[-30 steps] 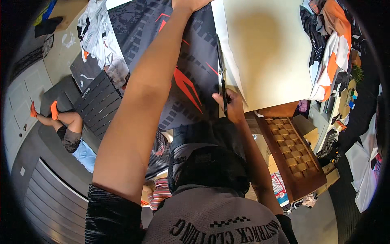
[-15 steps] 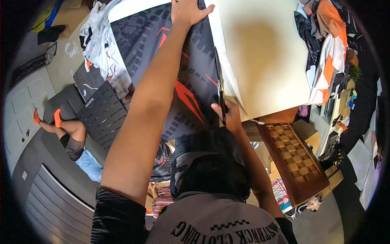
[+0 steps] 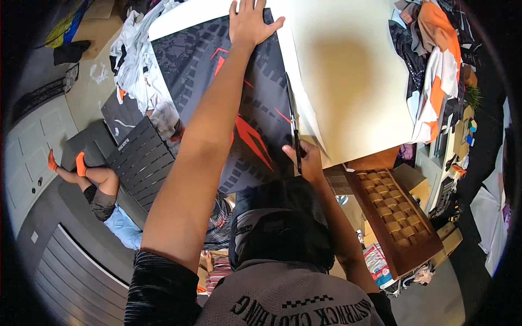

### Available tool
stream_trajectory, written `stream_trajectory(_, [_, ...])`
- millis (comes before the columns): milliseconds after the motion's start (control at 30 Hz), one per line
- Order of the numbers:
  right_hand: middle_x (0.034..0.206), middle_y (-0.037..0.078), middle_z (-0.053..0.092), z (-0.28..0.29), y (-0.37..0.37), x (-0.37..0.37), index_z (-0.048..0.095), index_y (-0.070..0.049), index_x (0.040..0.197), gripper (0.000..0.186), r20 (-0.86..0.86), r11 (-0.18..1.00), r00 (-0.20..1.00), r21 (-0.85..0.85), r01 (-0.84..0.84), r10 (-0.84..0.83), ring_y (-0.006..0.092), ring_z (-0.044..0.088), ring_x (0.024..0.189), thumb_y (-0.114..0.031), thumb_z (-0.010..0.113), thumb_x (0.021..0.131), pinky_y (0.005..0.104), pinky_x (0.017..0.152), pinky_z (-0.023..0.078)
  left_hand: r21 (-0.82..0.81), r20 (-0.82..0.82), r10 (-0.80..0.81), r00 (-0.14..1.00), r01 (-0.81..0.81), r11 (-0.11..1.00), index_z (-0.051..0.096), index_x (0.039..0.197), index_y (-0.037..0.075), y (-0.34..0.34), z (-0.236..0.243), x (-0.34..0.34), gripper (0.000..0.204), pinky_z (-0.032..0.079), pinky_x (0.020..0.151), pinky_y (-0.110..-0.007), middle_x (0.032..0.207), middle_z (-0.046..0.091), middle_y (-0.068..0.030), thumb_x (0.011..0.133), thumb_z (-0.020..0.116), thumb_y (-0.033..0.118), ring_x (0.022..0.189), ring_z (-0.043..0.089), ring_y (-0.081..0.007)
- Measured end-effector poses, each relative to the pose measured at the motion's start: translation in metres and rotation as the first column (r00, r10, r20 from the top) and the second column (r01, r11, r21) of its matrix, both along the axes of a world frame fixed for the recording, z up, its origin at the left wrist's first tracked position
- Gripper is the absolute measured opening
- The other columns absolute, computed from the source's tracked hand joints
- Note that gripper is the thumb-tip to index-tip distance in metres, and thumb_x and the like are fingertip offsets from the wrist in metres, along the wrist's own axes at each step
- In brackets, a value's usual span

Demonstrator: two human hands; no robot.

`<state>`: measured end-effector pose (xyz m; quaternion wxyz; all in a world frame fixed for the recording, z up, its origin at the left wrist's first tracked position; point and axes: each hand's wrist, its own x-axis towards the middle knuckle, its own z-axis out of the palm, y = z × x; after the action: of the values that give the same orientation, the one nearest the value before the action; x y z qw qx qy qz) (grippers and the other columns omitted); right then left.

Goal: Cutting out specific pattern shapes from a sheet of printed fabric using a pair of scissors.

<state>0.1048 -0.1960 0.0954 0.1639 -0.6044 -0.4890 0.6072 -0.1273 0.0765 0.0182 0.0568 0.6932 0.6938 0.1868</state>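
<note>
A dark grey cloth (image 3: pixel 190 68) with black tread marks and red angular shapes lies spread over a pale table. My left hand (image 3: pixel 251 28) rests flat on its far part, fingers spread and thumb out to the right. Along the right edge of the cloth, my right hand (image 3: pixel 311 161) grips a pair of black-handled scissors (image 3: pixel 294 124), blades pointing away from me. A white strip (image 3: pixel 304 103) runs beside the blades, to their right. Where exactly the blades meet the cloth is too fine to make out.
The pale tabletop (image 3: pixel 359 81) extends to the right, bordered by piled clothes (image 3: pixel 435 70). White garments (image 3: pixel 138 70) are heaped at the left. A brown woven-panel wooden chair (image 3: pixel 394 212) stands below the table's right corner. Another person (image 3: pixel 106 198) lies on a dark sofa at left.
The whole view has shifted slightly, so most things sit a little lower. My left hand stays flat on the cloth, and my right hand keeps hold of the scissors at the same edge.
</note>
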Motion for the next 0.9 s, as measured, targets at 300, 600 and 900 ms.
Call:
stream_trajectory(300, [0.059,-0.002,0.044,0.005,0.003,0.000,0.050,-0.005,0.066,0.034,-0.006,0.998,1.000,-0.065,0.020,-0.020,0.0099,0.036,0.055,-0.022,0.070,0.087,0.0262,0.052,0.032,-0.068,-0.018,0.014,1.000,-0.015,0.998,0.035,0.147,0.006,0.002,-0.001,0.000,0.088,0.016,0.117,-0.050,0.155,0.026,-0.0200,0.081,0.052,0.062,0.144,0.024,-0.0333])
stream_trajectory(600, [0.057,-0.002,0.046,-0.003,0.008,0.003,0.052,-0.005,0.067,0.034,-0.031,0.999,0.999,-0.007,-0.033,0.033,0.0096,0.038,0.053,-0.026,0.069,0.088,0.0249,0.051,0.032,0.188,-0.059,0.037,0.998,-0.026,0.982,0.041,0.144,0.020,0.000,-0.020,-0.006,0.083,0.016,0.115,-0.049,0.153,0.033,-0.0077,0.080,0.051,0.071,0.144,0.025,-0.0236])
stream_trajectory(900, [0.057,-0.002,0.047,-0.012,0.021,-0.008,0.052,-0.005,0.068,0.036,-0.032,1.000,0.999,0.002,-0.010,0.010,0.0094,0.039,0.052,-0.029,0.069,0.088,0.0241,0.051,0.032,0.194,-0.099,0.070,0.993,-0.050,0.980,0.042,0.144,0.021,-0.001,-0.022,-0.004,0.081,0.016,0.115,-0.047,0.153,0.033,-0.0062,0.080,0.052,0.069,0.144,0.026,-0.0215])
